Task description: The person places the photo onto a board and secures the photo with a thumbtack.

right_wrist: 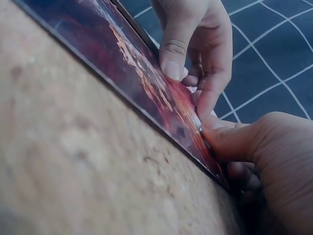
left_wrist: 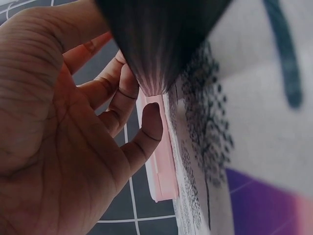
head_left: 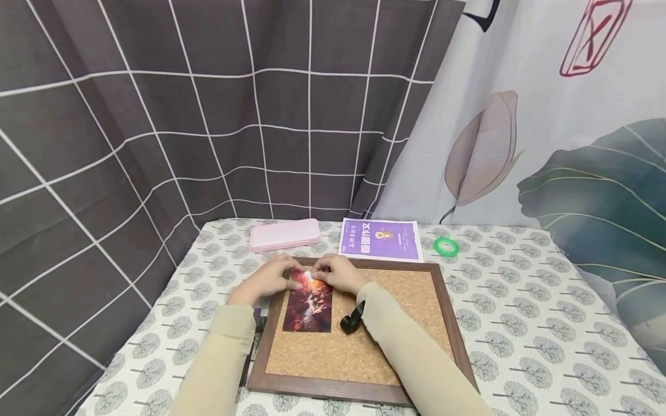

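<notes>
My left hand (head_left: 269, 281) holds the picture (head_left: 309, 309) near its top left corner, thumb on its face, and my right hand (head_left: 340, 273) pinches its top edge. The picture lies over the left side of the corkboard (head_left: 333, 363) on the worktop (head_left: 525, 323).

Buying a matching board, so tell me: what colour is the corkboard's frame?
The frame is dark brown; it shows best in the head view.

Print (head_left: 310, 311) lies left on corkboard (head_left: 325, 359), perhaps touching its frame (head_left: 333, 389); case (head_left: 285, 236), booklet (head_left: 395, 248) behind.
</notes>
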Tool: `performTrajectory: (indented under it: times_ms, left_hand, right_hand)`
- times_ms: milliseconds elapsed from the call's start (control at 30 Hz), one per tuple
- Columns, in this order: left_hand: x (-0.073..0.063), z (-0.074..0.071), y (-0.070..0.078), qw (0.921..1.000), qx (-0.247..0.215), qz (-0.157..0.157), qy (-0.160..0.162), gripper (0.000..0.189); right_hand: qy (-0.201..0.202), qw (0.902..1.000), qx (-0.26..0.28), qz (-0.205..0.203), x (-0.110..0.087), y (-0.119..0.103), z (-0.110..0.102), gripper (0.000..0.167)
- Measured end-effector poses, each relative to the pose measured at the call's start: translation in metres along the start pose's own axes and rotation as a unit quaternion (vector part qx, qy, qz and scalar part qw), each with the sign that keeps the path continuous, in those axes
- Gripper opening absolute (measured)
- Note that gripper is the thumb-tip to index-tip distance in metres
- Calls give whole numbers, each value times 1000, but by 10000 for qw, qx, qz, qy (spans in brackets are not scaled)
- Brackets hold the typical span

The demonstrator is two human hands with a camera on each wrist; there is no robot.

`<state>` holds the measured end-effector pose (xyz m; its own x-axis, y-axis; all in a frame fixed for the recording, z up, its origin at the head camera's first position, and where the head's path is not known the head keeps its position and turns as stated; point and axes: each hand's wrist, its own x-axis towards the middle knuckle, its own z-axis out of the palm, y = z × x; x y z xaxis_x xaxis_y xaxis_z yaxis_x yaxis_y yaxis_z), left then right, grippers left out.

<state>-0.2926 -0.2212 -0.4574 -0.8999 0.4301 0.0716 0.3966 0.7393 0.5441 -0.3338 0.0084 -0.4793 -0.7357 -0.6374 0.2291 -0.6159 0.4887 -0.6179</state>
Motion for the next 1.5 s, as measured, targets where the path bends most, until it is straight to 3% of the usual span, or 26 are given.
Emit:
performTrajectory:
  times_ms: [600,1500]
  left_hand:
    - [-1,2,-1,10000,4,36,48,36]
    - [0,2,-3,10000,-10,13,44,36]
  right_hand:
    - [292,9986,38,437,-2,-7,2,10]
    - [333,9976,-214,560,1,-8,3,12]
